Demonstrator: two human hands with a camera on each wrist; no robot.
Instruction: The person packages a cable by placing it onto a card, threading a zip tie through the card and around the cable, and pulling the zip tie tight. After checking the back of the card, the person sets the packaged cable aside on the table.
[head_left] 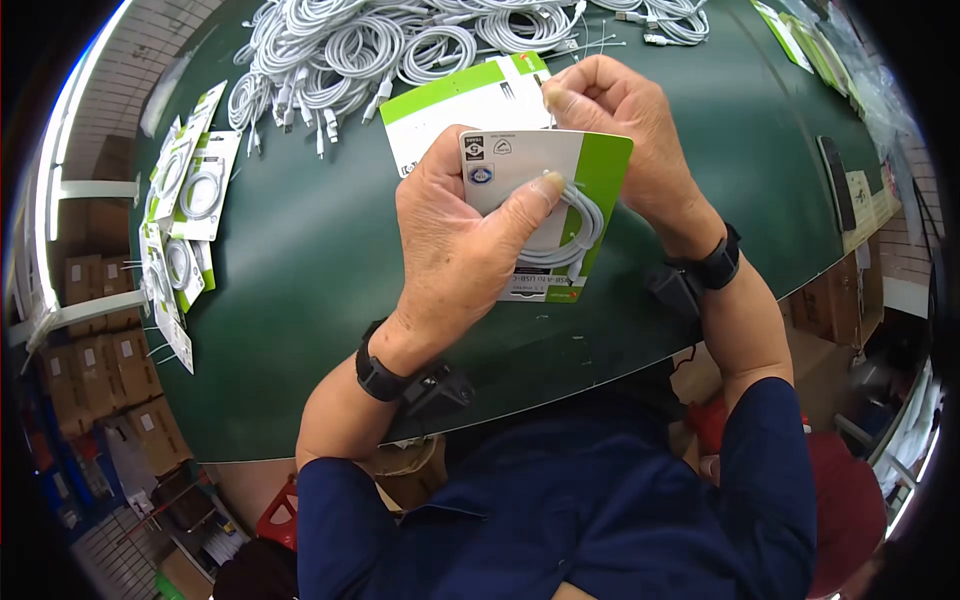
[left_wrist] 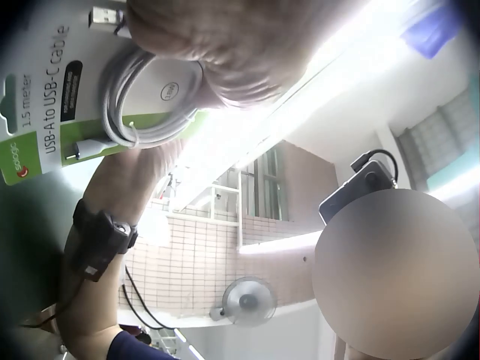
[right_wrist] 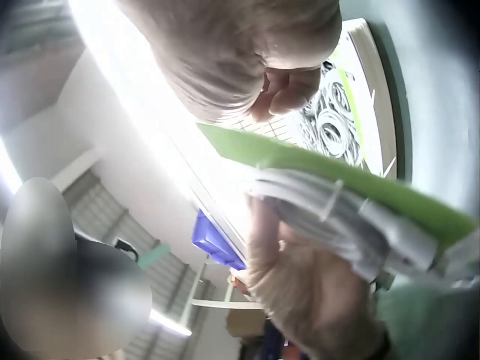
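My left hand grips a white and green packaging card, thumb across its front and fingers behind. A coiled white USB-A to USB-C cable is fastened to this card, as the print in the left wrist view shows. Just above the card's upper edge, my right hand has its thumb and index finger pinched together on a thin cable tie at the back of the card. More white and green cards lie on the table behind the held one.
Many coiled white cables are heaped along the far side of the green table. Cards with cables attached lie at the left edge. At the right lie a dark phone-like object and clear plastic wrapping.
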